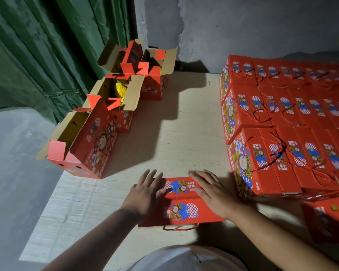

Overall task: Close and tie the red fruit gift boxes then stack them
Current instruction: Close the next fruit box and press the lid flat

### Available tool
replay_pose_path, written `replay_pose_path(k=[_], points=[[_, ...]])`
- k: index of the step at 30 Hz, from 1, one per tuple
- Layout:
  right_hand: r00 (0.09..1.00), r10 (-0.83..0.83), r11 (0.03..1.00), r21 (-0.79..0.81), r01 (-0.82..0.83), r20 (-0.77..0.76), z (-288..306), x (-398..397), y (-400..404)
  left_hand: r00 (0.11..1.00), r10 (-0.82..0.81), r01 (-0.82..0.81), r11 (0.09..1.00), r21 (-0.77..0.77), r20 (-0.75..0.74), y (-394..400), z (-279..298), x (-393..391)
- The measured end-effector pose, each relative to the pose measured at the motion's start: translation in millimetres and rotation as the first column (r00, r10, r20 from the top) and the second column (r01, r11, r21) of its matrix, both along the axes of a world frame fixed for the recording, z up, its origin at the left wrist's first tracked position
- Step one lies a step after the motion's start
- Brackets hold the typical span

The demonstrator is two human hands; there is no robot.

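Hands flat, fingers straight: left hand [145, 192], right hand [213, 194] press closed red box [181, 204] lid; table [174, 133].

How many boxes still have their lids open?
4 open red cardboard fruit boxes, all at the table's left edge: nearest one, one showing yellow fruit, and two at the back corner. Flaps may hide another.

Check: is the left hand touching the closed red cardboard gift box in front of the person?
Touching. The head view shows the left hand lying flat on the closed red cardboard gift box, fingers spread over its top left end.
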State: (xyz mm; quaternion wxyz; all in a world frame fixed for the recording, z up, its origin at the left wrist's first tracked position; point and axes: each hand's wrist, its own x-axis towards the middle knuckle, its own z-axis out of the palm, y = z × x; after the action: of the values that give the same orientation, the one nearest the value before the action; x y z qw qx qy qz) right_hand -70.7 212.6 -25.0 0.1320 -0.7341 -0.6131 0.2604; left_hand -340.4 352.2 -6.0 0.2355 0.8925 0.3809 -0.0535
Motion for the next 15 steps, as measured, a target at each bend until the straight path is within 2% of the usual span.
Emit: replay_pose_path(k=[8, 15], points=[[0.996, -0.093, 0.995, 0.025, 0.093, -0.01, -8.3, -0.1, -4.3, 0.979, 0.154, -0.147, 0.987, -0.059, 0.135, -5.0, -10.7, -18.5], [0.997, -0.067, 0.998, 0.01, 0.066, 0.05, -6.9, -0.5, -5.0, 0.975, 0.159, -0.145, 0.985, -0.095, 0.153, -5.9, -12.4, -23.5]])
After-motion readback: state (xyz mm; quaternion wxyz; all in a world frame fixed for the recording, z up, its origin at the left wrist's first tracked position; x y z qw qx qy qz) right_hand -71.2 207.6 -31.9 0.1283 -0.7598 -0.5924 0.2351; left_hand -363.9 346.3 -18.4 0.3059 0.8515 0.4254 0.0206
